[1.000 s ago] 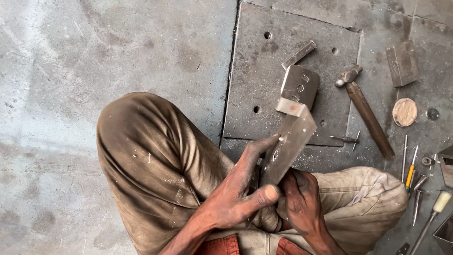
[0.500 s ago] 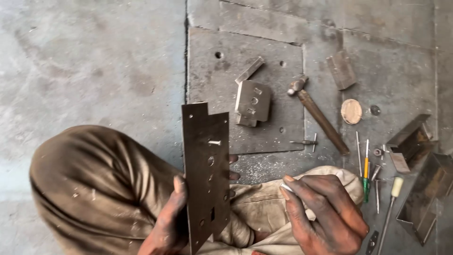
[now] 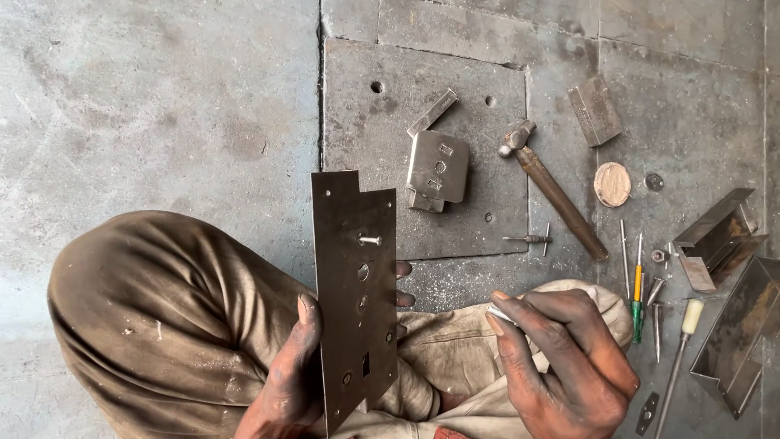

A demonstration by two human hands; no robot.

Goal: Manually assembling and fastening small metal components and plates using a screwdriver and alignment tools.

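My left hand [image 3: 288, 382] holds a long flat metal lock plate [image 3: 353, 293] upright over my lap; the plate has several holes and slots, and a small pin sticks out near its upper middle. My fingertips show past the plate's right edge. My right hand [image 3: 561, 362] is to the right of the plate, apart from it, fingers curled around a small shiny metal pin [image 3: 502, 314] pinched at the thumb. Both hands hover above my knees in brown trousers [image 3: 162, 317].
A square steel plate [image 3: 382, 122] lies on the concrete floor with a small folded metal piece [image 3: 437, 167] on it. A hammer [image 3: 552, 191], a round disc [image 3: 612, 184], a metal block [image 3: 595, 110], screwdrivers [image 3: 638, 293] and open metal boxes [image 3: 735, 325] lie at the right.
The view has steadied and come closer. One second ago both hands gripped a narrow metal piece; since then my left hand holds the lock plate upright and my right hand has come away with a pin.
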